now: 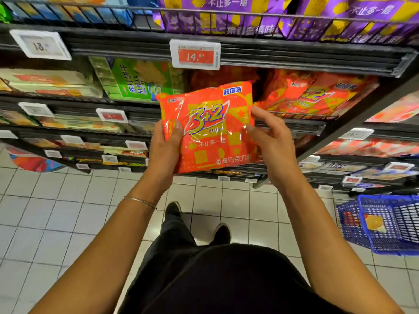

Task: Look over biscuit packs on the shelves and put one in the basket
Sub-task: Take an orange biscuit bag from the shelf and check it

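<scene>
An orange-red biscuit pack marked "3+2" is held upright in front of the shelves, its face toward me. My left hand grips its left edge, thumb across the front. My right hand holds its right edge with the thumb on the front and fingers curled behind. More packs of the same kind lie on the shelf just behind and to the right. A blue mesh basket stands on the floor at the lower right, with a pack inside it.
Dark shelves with price tags run across the view. Green soda-biscuit packs sit left of the orange ones, purple packs on the shelf above. White floor tiles spread below, with my feet between my arms.
</scene>
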The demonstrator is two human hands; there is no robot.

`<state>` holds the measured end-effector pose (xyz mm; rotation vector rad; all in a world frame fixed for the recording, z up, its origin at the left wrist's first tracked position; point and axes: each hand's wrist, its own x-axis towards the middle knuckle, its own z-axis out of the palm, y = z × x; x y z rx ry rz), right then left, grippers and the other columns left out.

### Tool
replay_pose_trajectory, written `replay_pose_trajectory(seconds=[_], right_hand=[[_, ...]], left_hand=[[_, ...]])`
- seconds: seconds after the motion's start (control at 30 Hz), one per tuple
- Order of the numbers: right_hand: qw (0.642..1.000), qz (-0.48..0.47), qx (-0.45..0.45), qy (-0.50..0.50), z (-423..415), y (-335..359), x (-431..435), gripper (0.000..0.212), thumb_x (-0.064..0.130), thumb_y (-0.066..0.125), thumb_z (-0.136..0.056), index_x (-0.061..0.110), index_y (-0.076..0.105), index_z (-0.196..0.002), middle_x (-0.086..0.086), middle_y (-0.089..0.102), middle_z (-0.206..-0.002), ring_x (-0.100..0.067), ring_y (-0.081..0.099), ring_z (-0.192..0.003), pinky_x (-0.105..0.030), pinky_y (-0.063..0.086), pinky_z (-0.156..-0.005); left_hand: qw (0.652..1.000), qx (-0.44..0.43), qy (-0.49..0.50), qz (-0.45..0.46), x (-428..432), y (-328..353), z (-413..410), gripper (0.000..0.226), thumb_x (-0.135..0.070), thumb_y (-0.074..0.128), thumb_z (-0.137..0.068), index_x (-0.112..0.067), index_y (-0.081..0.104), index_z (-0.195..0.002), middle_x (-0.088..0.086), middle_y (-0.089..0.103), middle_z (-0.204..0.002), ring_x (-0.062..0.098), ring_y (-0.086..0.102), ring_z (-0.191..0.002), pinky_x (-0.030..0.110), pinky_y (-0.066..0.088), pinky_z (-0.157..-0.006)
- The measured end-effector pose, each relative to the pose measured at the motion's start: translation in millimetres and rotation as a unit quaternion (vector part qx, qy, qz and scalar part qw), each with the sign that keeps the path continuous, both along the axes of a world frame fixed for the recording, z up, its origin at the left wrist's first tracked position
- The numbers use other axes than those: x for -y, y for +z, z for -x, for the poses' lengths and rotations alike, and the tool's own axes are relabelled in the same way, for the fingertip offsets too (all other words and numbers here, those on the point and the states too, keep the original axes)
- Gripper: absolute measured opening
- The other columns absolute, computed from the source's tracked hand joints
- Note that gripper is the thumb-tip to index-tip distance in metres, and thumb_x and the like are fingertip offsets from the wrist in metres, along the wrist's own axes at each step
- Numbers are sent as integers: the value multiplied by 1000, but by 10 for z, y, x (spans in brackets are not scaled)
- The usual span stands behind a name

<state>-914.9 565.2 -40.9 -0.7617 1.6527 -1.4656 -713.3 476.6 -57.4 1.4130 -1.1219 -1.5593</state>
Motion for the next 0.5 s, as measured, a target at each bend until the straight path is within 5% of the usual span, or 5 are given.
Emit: replay_pose_trajectory(seconds=[0.13,0.37,0.5], right_hand=[[995,-5,104,6,-133,-124,-94,38,23,71,-93,21,62,-130,8,74,-116,-11,75,-100,-24,59,-68],[950,-83,282,103,-323,-295,-208,46,36,64,-99,20,57,-142,-5,74,-129,-26,74,-113,-36,61,-80],[958,-76,256,107,-488,-275,-248,50,38,67,-97,23,56,-144,-4,73,-131,-26,73,-115,-39,62,-83]], left_hand=[[996,-48,11,-80,-229,38,-198,38,-41,52,-108,-25,52,-143,5,73,-130,31,74,-112,54,63,-86],[988,-81,3,-129,-460,27,-511,45,-40,57,-103,-19,57,-144,8,75,-127,31,74,-112,52,62,-90],[982,-108,-17,-153,-447,41,-718,59,-38,66,-91,-10,60,-142,14,75,-126,32,74,-110,56,60,-96]])
